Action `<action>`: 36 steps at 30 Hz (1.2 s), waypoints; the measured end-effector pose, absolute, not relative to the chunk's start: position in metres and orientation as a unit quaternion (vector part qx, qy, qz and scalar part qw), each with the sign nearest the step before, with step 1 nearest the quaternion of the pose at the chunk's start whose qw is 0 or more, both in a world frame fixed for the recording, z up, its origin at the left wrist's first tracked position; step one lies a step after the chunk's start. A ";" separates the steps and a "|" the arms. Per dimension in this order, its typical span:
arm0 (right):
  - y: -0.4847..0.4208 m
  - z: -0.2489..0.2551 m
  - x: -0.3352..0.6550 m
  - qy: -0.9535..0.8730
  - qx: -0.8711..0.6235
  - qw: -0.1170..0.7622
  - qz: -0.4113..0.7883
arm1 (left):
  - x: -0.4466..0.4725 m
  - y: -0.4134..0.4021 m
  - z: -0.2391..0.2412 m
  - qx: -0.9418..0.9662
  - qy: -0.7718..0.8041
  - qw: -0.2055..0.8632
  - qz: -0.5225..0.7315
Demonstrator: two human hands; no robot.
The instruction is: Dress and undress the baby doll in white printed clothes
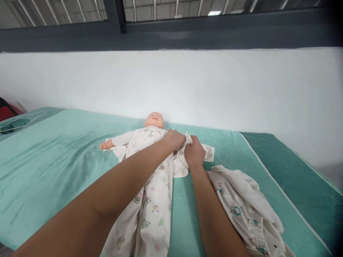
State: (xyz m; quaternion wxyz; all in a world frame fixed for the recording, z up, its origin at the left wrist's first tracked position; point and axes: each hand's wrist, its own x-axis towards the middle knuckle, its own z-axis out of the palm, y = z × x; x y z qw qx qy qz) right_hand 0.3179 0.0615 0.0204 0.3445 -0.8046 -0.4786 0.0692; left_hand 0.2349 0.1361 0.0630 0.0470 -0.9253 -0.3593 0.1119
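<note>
A baby doll (154, 120) lies on its back, dressed in white printed baby overalls (162, 205) with small animal figures. Spread beneath it is an open white printed baby shirt (180, 167), with one sleeve reaching out to the right. My left hand (175, 140) is closed at the doll's shoulder on the right side of the view, gripping the shirt's cloth. Close beside it, my right hand (195, 151) pinches the same shirt near its sleeve. The doll's arm on that side is hidden by cloth and my hands. Its other hand (106, 145) rests on the shirt's left sleeve.
A light green sheet (66, 153) covers the bed, with darker green bedding (297, 171) at the right. Folded white printed baby clothes (245, 207) lie by my right forearm. A white wall (171, 84) rises behind. A wire hanger (25, 121) lies at far left.
</note>
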 end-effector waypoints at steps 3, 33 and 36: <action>0.062 0.018 0.323 -0.447 -0.773 0.439 0.100 | 0.227 0.139 0.070 -0.930 -0.347 0.067 0.098; 0.065 0.022 0.326 -0.372 -0.570 0.707 0.194 | 0.175 0.097 0.095 -0.908 -0.416 0.029 -0.045; 0.062 0.020 0.313 -0.464 -0.570 0.638 0.228 | 0.135 0.088 0.092 -0.873 -0.452 -0.040 -0.180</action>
